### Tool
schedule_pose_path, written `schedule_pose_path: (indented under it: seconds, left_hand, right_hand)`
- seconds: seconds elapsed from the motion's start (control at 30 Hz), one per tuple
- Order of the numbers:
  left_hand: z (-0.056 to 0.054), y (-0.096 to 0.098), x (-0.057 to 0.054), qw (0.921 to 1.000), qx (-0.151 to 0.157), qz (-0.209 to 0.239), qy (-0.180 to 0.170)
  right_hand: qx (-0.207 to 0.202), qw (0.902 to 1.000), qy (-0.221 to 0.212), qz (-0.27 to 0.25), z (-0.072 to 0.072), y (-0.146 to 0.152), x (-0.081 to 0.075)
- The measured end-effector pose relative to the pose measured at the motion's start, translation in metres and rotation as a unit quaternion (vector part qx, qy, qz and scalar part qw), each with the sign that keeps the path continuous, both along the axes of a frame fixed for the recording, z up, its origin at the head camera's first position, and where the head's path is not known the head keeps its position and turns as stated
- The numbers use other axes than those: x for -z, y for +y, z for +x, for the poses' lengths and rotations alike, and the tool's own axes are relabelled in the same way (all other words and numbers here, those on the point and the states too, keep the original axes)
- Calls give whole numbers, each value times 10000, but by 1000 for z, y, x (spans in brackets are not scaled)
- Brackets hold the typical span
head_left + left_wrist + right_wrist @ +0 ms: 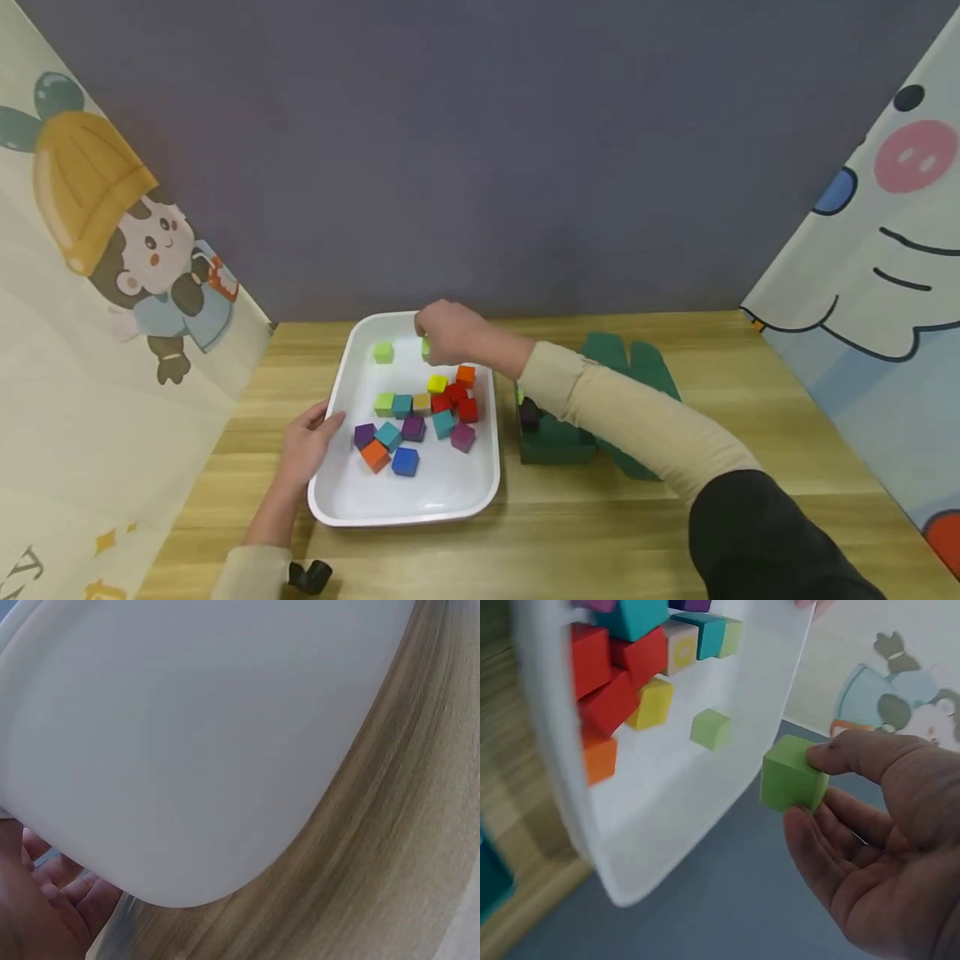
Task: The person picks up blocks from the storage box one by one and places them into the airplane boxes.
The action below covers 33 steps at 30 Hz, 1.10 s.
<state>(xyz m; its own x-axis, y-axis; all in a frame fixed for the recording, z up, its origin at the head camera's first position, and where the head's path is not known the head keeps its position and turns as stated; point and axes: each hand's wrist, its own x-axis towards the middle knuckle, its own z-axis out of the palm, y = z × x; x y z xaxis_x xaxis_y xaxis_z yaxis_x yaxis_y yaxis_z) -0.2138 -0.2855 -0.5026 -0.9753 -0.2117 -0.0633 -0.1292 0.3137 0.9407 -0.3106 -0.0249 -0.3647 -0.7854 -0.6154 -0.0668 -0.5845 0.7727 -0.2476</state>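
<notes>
My right hand [452, 333] pinches a light green cube [793, 774] between thumb and fingers, above the far end of the white tray [337, 492]. Beneath it in the tray lie loose cubes, among them another light green cube [383, 353], a yellow cube [437, 384], an orange cube [375, 456] and a blue cube [405, 462]. Red, teal and purple cubes make up much of the cluster. At the tray's left side my left hand [306, 446] grips the rim, thumb on top; the left wrist view shows its fingers [96, 904] under the tray's outer wall.
Right of the tray stands a dark green box [557, 451], partly hidden by the right forearm, with a dark cube [529, 414] inside. Green panels [654, 369] extend beside it. A grey wall [510, 167] rises behind the wooden table [570, 533].
</notes>
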Motion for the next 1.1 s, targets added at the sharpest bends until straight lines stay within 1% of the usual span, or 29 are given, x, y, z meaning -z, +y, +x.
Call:
schedule_pose_path:
  seconds: [0.1,0.3,0.37,0.43,0.5,0.57,0.67,0.77,0.83,0.93,1.1]
  left_hand:
    - [-1,0,-2,10000,-49,-31,15]
    - [-2,2,-4,9999,-82,-21,-69]
    - [-2,2,-4,9999,-91,-15,-71]
    - [-1,2,-4,9999,-97,-9,-40]
    - [2,2,-2,9999,-64,-26,-105]
    - [5,2,1,9998,-21,-38,-203]
    - [9,2,6,9996,4,-50,-277]
    - [9,1,8,9999,-39,19,-155]
    - [8,0,9,9999,-71,72,-112]
    - [6,-1,7,9999,-89,33,-101]
    - [3,1,-2,10000,-25,-83,-12]
  right_hand:
    - [-25,10000,24,92,16,22,-10]
    - [-29,9997,173,177,43,70,-15]
    - [-75,9995,272,128,52,86,-13]
    - [-140,9991,387,68,59,101,-8]
    - [-191,9989,431,24,65,115,1]
    - [-201,9992,354,9,70,127,11]
    - [-56,10000,45,-32,75,141,26]
    - [79,9997,-219,-18,76,149,36]
    - [113,9995,-294,-4,75,152,41]
    - [105,9994,-324,46,73,154,48]
    - [98,9995,-299,18,72,155,53]
